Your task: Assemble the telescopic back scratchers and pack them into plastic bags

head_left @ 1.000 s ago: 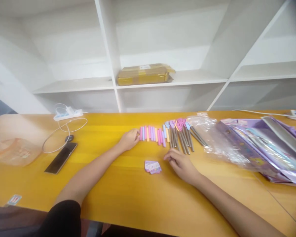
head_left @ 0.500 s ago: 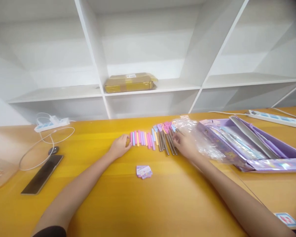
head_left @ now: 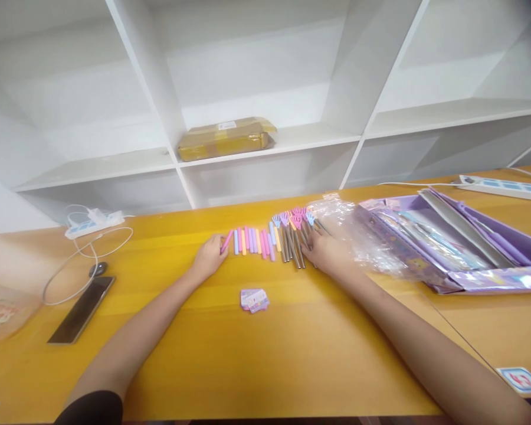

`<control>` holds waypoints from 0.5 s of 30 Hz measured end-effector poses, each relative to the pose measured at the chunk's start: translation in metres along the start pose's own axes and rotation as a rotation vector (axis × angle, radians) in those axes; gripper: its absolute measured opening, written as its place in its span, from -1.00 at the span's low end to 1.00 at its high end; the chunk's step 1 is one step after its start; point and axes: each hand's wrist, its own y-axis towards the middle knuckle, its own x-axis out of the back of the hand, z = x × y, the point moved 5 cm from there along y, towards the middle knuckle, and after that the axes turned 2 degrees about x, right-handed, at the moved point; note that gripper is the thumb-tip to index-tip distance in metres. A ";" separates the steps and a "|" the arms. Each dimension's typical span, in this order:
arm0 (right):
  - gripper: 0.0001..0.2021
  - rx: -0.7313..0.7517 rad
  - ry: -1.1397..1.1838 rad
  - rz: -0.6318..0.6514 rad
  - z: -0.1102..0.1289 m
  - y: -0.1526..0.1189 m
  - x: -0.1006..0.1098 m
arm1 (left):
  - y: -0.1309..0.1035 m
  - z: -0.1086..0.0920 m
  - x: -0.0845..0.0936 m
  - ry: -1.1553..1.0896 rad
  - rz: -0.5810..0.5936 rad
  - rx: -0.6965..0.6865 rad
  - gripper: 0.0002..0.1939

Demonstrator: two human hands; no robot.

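My left hand [head_left: 209, 257] is closed on a pink stick [head_left: 226, 241], tilted at the left end of a row of short pastel sticks [head_left: 253, 241] in pink, blue, purple and orange. Right of the row lie several metal rods [head_left: 295, 250] with coloured hand-shaped heads [head_left: 296, 221], like small back scratchers. Over the right side of this bunch, my right hand [head_left: 322, 252] has its fingers curled onto a metal rod; the hand partly hides the rods there. A small stack of purple printed cards [head_left: 254, 300] lies nearer me on the table.
Clear plastic bags [head_left: 354, 227] and an open purple box [head_left: 500, 277] with packets stand on the right. A dark phone [head_left: 82, 311], mouse [head_left: 98, 269], cable and power strip [head_left: 94, 224] are on the left. White shelves with a taped parcel [head_left: 225, 141] rise behind.
The pink stick at the row's left end is now in my left hand, tilted and pulled slightly apart from the others. My right hand remains at the metal rods. The view has shifted slightly.
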 end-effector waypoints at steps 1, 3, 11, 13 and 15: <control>-0.72 -0.009 -0.010 0.008 0.001 0.000 0.000 | 0.001 0.001 0.000 -0.003 -0.006 0.018 -0.70; -0.72 -0.031 -0.021 0.019 0.004 0.001 0.000 | 0.002 0.003 -0.001 -0.011 -0.013 0.048 -0.70; -0.81 -0.125 0.174 -0.056 -0.001 0.010 0.018 | 0.005 0.007 0.002 -0.116 -0.001 0.122 -0.62; -0.83 -0.126 0.300 -0.095 -0.006 0.007 0.035 | 0.002 0.006 0.007 -0.166 -0.015 0.137 -0.59; -0.82 -0.116 0.443 -0.117 -0.006 0.001 0.050 | -0.009 0.002 0.013 -0.215 -0.022 0.145 -0.58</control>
